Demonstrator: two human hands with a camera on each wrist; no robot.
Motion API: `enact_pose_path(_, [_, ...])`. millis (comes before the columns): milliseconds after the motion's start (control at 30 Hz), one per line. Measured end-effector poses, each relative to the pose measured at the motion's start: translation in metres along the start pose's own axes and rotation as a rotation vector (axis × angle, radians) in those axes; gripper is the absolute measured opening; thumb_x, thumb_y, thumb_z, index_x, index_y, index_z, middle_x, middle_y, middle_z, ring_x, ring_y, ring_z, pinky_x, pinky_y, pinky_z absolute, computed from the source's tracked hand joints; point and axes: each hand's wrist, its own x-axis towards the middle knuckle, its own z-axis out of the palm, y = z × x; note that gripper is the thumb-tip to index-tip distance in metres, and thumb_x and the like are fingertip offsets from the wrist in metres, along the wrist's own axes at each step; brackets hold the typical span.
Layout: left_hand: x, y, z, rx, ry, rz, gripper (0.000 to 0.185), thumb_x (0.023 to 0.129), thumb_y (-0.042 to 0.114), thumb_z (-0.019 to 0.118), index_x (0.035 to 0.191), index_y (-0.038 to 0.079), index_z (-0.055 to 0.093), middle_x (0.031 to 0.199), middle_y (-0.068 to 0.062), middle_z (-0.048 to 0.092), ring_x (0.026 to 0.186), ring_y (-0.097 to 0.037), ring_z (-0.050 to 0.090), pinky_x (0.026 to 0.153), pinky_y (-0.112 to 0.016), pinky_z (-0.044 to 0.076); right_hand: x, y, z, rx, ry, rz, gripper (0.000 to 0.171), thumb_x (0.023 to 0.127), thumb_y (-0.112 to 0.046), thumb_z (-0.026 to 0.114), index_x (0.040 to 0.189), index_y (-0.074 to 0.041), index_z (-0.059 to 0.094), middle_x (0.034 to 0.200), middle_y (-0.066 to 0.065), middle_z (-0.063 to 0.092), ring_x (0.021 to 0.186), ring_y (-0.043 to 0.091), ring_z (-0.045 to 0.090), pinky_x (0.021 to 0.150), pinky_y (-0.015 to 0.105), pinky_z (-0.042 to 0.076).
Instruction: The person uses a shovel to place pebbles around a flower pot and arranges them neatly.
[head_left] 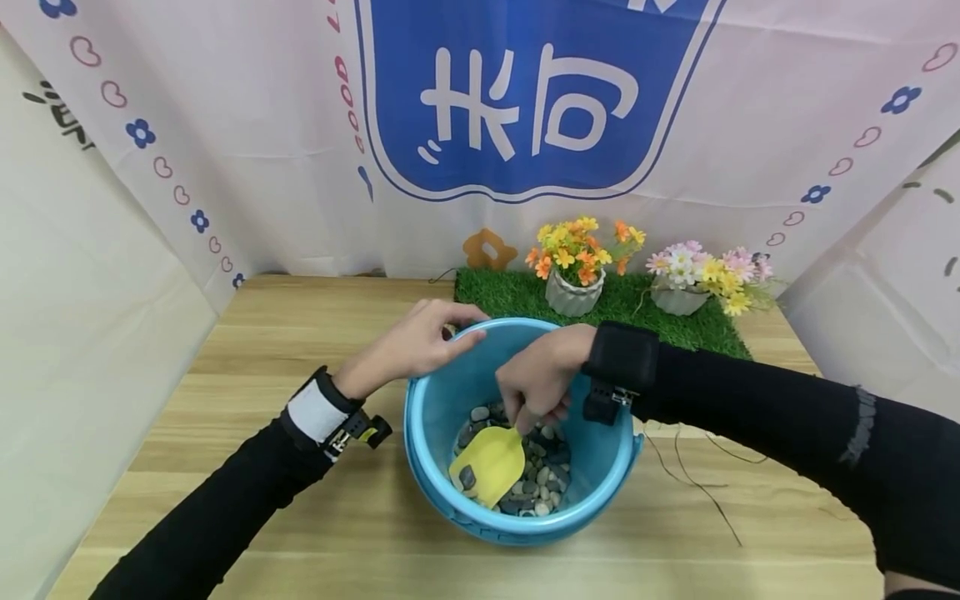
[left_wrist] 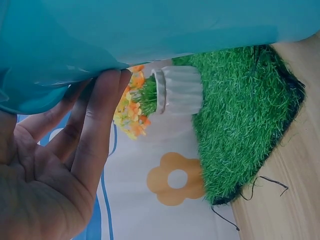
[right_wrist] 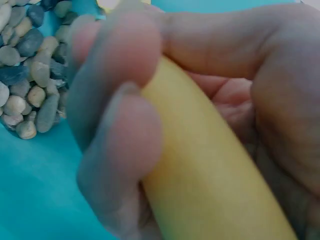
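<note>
"Yellow plastic scoop (head_left: pixel 495 462): position?"

"Inside the round sky-blue plastic bucket (head_left: pixel 441 408), blade over the smooth grey, dark and cream pebbles (head_left: pixel 547 475) at the bottom. Whether it touches them, I cannot tell. One dark grey stone (head_left: pixel 467 477) sits on the blade."

"Right fingers (right_wrist: pixel 130 135)?"

"Mine are clenched round the scoop's handle, down inside the bucket."

"Left fingers (left_wrist: pixel 92 125)?"

"Pinching the bucket's rim: tips against the outer side, thumb at the top edge."

"Surroundings?"

"Bucket upright on a pale wood-grain bench (head_left: pixel 330 517). Behind it, a green artificial-grass mat (head_left: pixel 487 287) bears two ribbed whitish pots: the one to my left (head_left: pixel 573 296) with orange and yellow flowers, the one to my right (head_left: pixel 677 297) with pink, white and yellow. White printed cloth (head_left: pixel 292 183) hangs beyond."
</note>
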Motion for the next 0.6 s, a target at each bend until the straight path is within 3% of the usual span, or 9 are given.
enact_pose_path(167, [0.0, 0.0, -0.001, -0.013, -0.016, -0.007, 0.024, 0.097, 0.027, 0.053, 0.111, 0.014, 0.067, 0.094, 0.004, 0.065, 0.083, -0.007, 0.06, 0.07, -0.028, 0.052, -0.014, 0.0, -0.005, 0.078, 0.002, -0.048, 0.037, 0.098, -0.021, 0.052, 0.063, -0.009, 0.058, 0.064, 0.007, 0.061, 0.055, 0.024, 0.056, 0.049, 0.029, 0.045])
enact_pose_path(333, [0.0, 0.0, -0.001, -0.026, -0.017, -0.009, 0.024, 0.097, 0.027, 0.053, 0.111, 0.014, 0.066, 0.095, 0.004, 0.065, 0.083, -0.008, 0.061, 0.07, -0.028, 0.053, -0.028, 0.001, -0.007, 0.137, 0.013, -0.092, 0.029, 0.098, -0.021, 0.052, 0.073, -0.016, 0.067, 0.069, 0.008, 0.062, 0.059, 0.026, 0.059, 0.052, 0.031, 0.049])
enact_pose_path(600, [0.0, 0.001, -0.001, -0.017, -0.01, -0.02, 0.023, 0.096, 0.026, 0.054, 0.11, 0.013, 0.067, 0.092, 0.005, 0.064, 0.081, -0.007, 0.061, 0.069, -0.027, 0.053, -0.045, 0.008, -0.004, 0.218, 0.028, -0.252, 0.023, 0.099, -0.02, 0.049, 0.089, -0.017, 0.07, 0.075, 0.011, 0.061, 0.063, 0.031, 0.059, 0.057, 0.035, 0.051])
